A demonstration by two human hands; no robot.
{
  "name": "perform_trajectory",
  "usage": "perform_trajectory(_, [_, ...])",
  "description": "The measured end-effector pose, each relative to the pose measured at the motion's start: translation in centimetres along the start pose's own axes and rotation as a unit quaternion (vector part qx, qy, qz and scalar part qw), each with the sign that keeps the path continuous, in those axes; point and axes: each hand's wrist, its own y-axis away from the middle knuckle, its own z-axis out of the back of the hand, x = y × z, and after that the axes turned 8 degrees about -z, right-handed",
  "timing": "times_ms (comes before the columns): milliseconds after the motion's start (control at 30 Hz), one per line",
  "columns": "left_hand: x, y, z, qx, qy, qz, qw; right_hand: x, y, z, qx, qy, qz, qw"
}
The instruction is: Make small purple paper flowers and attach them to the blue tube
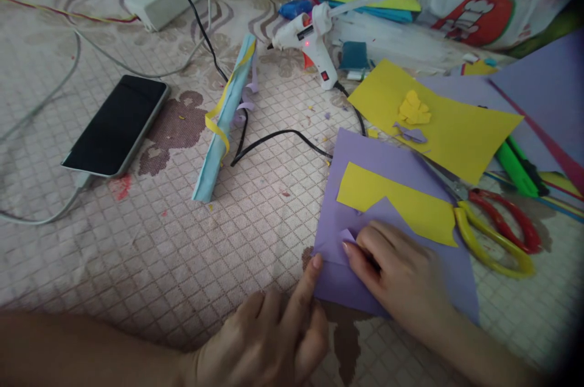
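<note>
A purple paper sheet [340, 156] lies on the patterned cloth, with a yellow paper strip [369, 183] on it. My right hand [396, 265] rests over the sheet, fingers curled and pinching a small purple paper piece [347, 235]; its lower part is hidden by the fingers. Just beyond, a pointed purple paper flap [387, 212] overlaps the yellow strip. My left hand [278, 332] reaches in from the front. Its index finger is stretched out, the tip touching the sheet's left edge, while the other fingers are bent and hold nothing visible.
Scissors [497, 210] with red and yellow handles lie right of the sheet, near a green cutter [517, 168]. Yellow paper [474, 137] carries small cutouts. Beyond are a glue gun [314, 40], a blue paper stick [223, 119], a phone [118, 125] and a power strip [166, 0].
</note>
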Motion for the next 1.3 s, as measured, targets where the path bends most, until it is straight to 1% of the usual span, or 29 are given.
perform_trajectory(167, [-0.4,-0.2,-0.1,0.026,-0.023,0.012,0.999,0.0,0.0,0.0,-0.004,0.001,0.002,1.0])
perform_trajectory(267, [-0.6,-0.4,-0.1,0.023,-0.032,0.015,0.999,0.0,0.0,0.1,-0.002,0.001,0.0,1.0])
perform_trajectory(433, [-0.5,-0.6,0.1,0.022,-0.039,-0.002,0.999,-0.1,0.0,0.0,0.004,0.0,0.0,1.0])
perform_trajectory(667, [0.5,-0.7,0.2,0.015,-0.014,-0.009,1.0,0.1,-0.1,-0.1,-0.007,0.014,0.002,1.0])
perform_trajectory(833, [0.9,-0.3,0.2,0.021,0.002,0.0,1.0,0.1,-0.1,0.1,-0.008,0.008,0.001,1.0])
perform_trajectory(1033, [1.1,-0.3,0.2,0.027,0.005,-0.017,0.999,0.0,0.1,0.1,-0.008,0.002,-0.011,1.0])
perform_trajectory(1300, [0.9,-0.3,0.1,0.008,-0.002,-0.021,1.0,-0.2,0.2,0.0,0.004,-0.015,-0.013,1.0])
